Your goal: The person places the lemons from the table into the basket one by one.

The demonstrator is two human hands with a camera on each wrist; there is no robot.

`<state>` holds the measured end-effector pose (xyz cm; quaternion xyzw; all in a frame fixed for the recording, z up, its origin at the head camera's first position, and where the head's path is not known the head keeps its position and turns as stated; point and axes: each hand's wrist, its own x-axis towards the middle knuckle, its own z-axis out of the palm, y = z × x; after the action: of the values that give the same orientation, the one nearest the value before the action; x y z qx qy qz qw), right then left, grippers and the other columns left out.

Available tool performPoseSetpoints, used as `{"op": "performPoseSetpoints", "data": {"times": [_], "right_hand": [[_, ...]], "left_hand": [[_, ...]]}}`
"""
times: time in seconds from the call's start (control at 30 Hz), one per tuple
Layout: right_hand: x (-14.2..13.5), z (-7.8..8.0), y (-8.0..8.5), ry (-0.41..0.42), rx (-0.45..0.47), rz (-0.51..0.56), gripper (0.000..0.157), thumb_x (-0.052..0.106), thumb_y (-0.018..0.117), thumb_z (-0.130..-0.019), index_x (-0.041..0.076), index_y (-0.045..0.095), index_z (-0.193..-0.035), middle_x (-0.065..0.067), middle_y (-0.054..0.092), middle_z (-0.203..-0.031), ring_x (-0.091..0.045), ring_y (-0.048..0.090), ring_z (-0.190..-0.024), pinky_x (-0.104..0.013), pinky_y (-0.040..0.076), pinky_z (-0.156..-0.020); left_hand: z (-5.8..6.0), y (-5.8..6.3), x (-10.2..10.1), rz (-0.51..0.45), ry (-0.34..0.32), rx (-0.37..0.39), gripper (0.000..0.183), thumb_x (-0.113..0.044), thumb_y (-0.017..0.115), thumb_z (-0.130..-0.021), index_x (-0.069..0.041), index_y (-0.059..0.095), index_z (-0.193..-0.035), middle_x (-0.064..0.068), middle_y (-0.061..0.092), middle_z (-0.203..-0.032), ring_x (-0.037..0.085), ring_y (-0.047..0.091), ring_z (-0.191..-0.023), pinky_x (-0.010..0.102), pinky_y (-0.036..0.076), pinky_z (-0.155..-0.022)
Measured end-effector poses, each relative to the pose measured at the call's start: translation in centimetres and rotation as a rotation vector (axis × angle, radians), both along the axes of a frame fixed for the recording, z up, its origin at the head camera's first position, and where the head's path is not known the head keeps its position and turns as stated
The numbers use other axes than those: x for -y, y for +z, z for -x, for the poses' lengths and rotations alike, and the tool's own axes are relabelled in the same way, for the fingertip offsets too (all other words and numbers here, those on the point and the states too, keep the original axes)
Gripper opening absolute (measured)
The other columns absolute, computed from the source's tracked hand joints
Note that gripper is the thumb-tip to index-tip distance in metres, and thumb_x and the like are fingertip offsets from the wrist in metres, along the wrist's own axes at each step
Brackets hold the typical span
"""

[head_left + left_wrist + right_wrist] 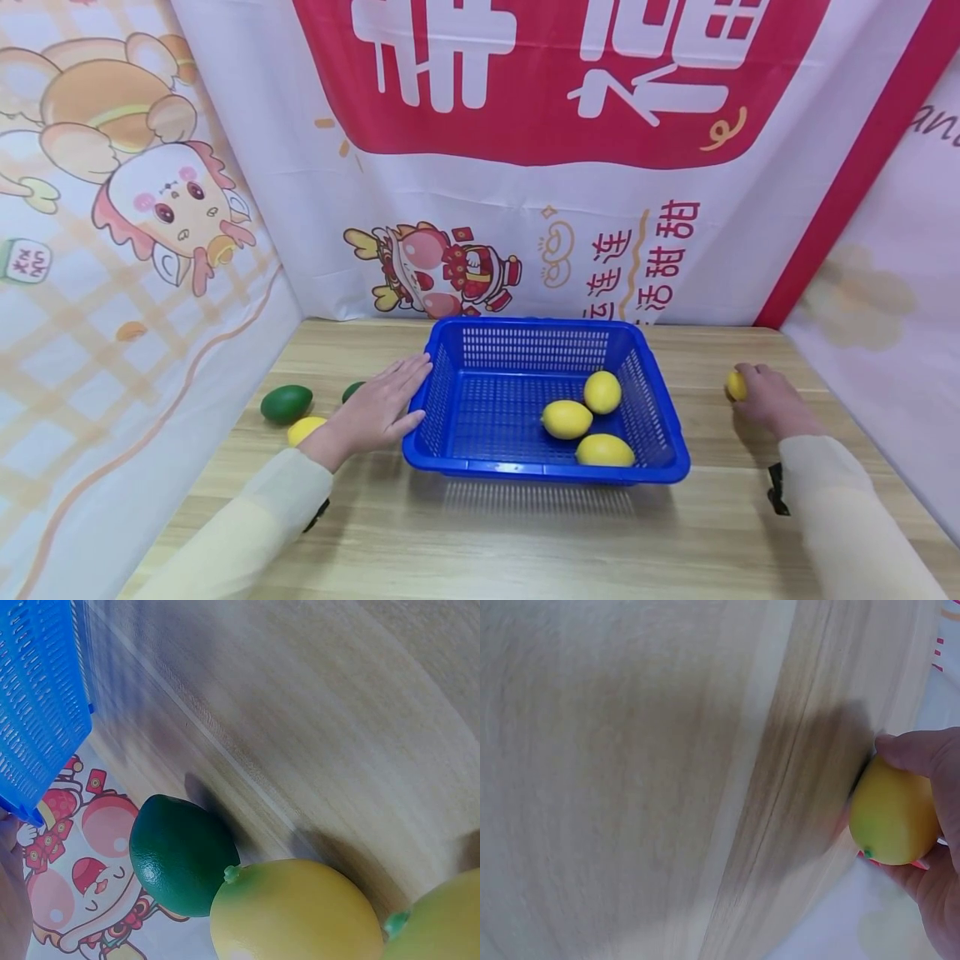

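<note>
A blue plastic basket (547, 472) stands mid-table with three yellow lemons inside, one of them a lemon (567, 419) near its middle. My left hand (381, 404) lies with straight fingers against the basket's left rim. At the right, my right hand (769, 398) grips another lemon (894, 814) between thumb and fingers, close over the tabletop. Left of the basket lie a dark green lime (287, 405), a second lime (351, 390) half hidden behind the left hand, and a yellow lemon (306, 430) partly covered by the left wrist.
The wooden table (510, 550) meets a printed cloth backdrop (315, 250) at the back, and cloth walls rise at both sides. Two lemons, one a lemon (296, 915) beside a lime, show in the left wrist view.
</note>
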<state>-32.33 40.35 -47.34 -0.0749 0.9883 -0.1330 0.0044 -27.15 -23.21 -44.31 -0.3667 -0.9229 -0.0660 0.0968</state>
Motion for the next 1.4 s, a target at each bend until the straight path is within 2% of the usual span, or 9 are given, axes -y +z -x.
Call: {"op": "performPoseSetpoints", "data": {"times": [0.23,0.8,0.93,1.1,1.2,1.4], "right_hand": [[0.1,-0.1,0.0,0.01,-0.029,-0.016,0.064,0.005,0.072,-0.079,-0.018,0.039,-0.129,-0.041,0.046,-0.11,-0.052,0.051,-0.092,-0.064,0.045,-0.079],[0.4,-0.5,0.2,-0.003,-0.023,0.0,0.064,0.007,0.072,-0.081,-0.015,0.039,-0.13,-0.04,0.046,-0.112,-0.051,0.05,-0.092,-0.064,0.045,-0.079],[0.5,-0.9,0.3,0.004,-0.085,0.001,0.058,0.011,0.071,-0.084,-0.012,0.041,-0.127,-0.037,0.048,-0.108,-0.049,0.05,-0.09,-0.063,0.046,-0.076],[0.6,-1.3,0.2,0.033,-0.226,-0.003,0.053,0.013,0.07,-0.087,-0.009,0.043,-0.127,-0.034,0.049,-0.106,-0.048,0.05,-0.089,-0.062,0.046,-0.073],[0.7,-1.5,0.3,0.055,-0.324,-0.017,0.053,0.012,0.072,-0.085,-0.009,0.044,-0.126,-0.034,0.05,-0.107,-0.048,0.05,-0.09,-0.061,0.045,-0.073],[0.7,-1.4,0.6,0.098,-0.433,-0.031,0.06,0.007,0.078,-0.078,-0.01,0.045,-0.126,-0.036,0.048,-0.111,-0.051,0.047,-0.094,-0.064,0.044,-0.078]], "left_hand": [[-0.1,0.1,0.0,-0.005,-0.004,-0.008,0.071,-0.041,0.046,-0.099,-0.001,0.022,-0.153,0.014,0.021,-0.159,0.029,0.019,-0.145,0.046,0.021,-0.115],[0.0,0.0,0.0,0.015,0.002,0.003,0.072,-0.042,0.044,-0.1,-0.001,0.021,-0.154,0.013,0.019,-0.16,0.028,0.017,-0.146,0.046,0.02,-0.116],[0.0,0.1,0.0,0.007,0.002,0.004,0.071,-0.04,0.046,-0.099,-0.001,0.021,-0.154,0.013,0.019,-0.16,0.027,0.017,-0.146,0.044,0.019,-0.116],[0.0,0.1,-0.1,0.011,0.006,0.01,0.071,-0.04,0.045,-0.1,-0.001,0.02,-0.154,0.013,0.019,-0.16,0.028,0.018,-0.146,0.043,0.019,-0.116],[0.0,0.2,-0.1,0.013,0.006,0.013,0.071,-0.041,0.044,-0.1,-0.001,0.02,-0.154,0.013,0.019,-0.16,0.028,0.018,-0.146,0.044,0.019,-0.116],[-0.1,0.2,-0.1,0.022,0.012,0.02,0.071,-0.042,0.043,-0.1,-0.002,0.019,-0.154,0.013,0.017,-0.16,0.026,0.015,-0.146,0.043,0.017,-0.117]]}}
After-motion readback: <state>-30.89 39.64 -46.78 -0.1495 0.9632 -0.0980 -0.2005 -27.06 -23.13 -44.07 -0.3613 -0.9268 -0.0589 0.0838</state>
